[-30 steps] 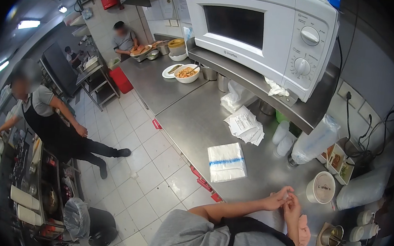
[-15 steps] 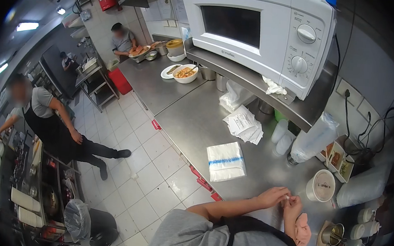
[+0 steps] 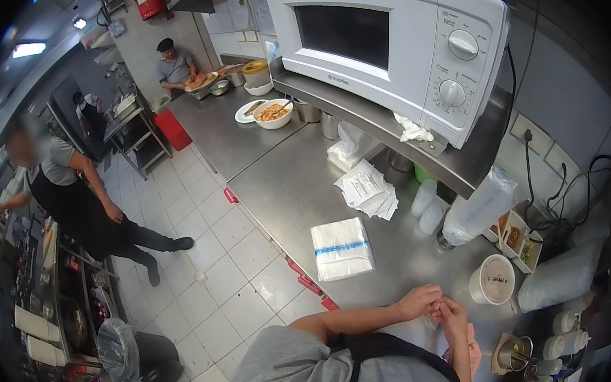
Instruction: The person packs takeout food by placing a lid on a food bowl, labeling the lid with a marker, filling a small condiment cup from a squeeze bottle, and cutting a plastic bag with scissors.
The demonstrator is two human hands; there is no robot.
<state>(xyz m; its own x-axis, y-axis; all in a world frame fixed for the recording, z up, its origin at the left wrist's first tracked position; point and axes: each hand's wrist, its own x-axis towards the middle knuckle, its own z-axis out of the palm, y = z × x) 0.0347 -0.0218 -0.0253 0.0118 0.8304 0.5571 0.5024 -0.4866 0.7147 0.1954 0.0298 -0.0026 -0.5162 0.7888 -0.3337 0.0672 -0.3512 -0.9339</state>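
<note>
My left hand [image 3: 420,302] and my right hand [image 3: 453,319] meet over the steel counter [image 3: 287,189], fingers closed together at the tips. Between them is something small and pale, too small to make out. A white plastic-wrapped pack with a blue band [image 3: 342,250] lies to the left of my hands. Beyond it is a stack of printed papers [image 3: 367,189]. To the right of my hands stands a lidded white tub with writing [image 3: 492,279]. A pink cloth [image 3: 474,354] lies beside my right forearm, partly hidden by it.
A microwave [image 3: 388,47] sits on a shelf above the counter. Wrapped cups [image 3: 480,208] stand below it. A bowl of food [image 3: 273,114] is farther back. One person [image 3: 79,195] stands at the left; another [image 3: 175,66] works at the far end. A bin [image 3: 142,358] stands on the floor.
The view has shifted slightly, so the counter things appear farther left. My hands stay together, with small changes in finger position. My left wrist is more bent than a second ago.
</note>
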